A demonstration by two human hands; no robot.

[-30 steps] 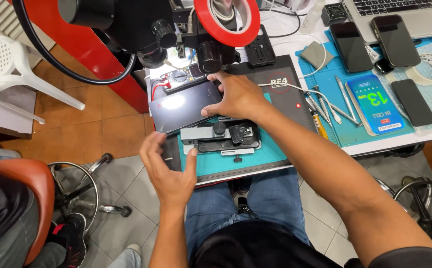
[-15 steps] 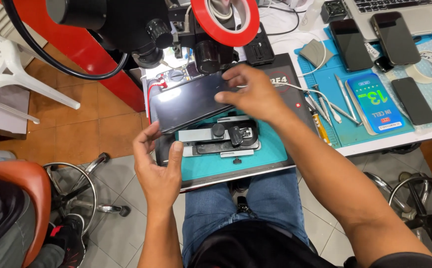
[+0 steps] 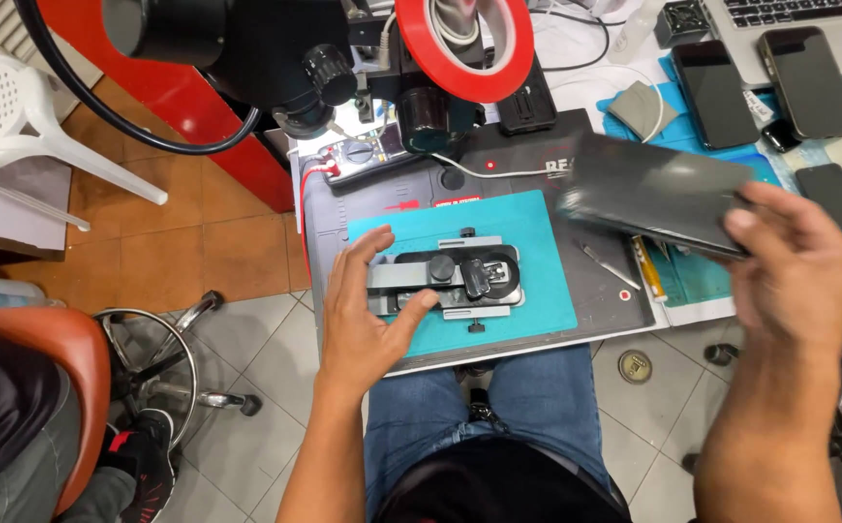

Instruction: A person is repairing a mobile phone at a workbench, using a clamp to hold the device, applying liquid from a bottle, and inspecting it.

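My right hand [image 3: 791,261] grips a dark flat phone [image 3: 655,194] by its right end and holds it, blurred, above the right side of the bench. Below and to the left, my left hand [image 3: 367,315] rests flat with fingers spread on the left end of a metal clamp fixture [image 3: 459,279]. The fixture sits empty on a teal mat [image 3: 527,232], which lies on a grey work mat [image 3: 595,300].
A black microscope [image 3: 246,48] and a red ring [image 3: 464,44] hang over the back of the bench. Several dark phones [image 3: 808,82] and a laptop [image 3: 808,15] lie at the back right. Tweezers [image 3: 607,265] lie beside the teal mat. An orange stool [image 3: 48,368] stands at left.
My right hand has carried the phone from above the clamp fixture over to the right. My left hand has moved up onto the fixture's left end.
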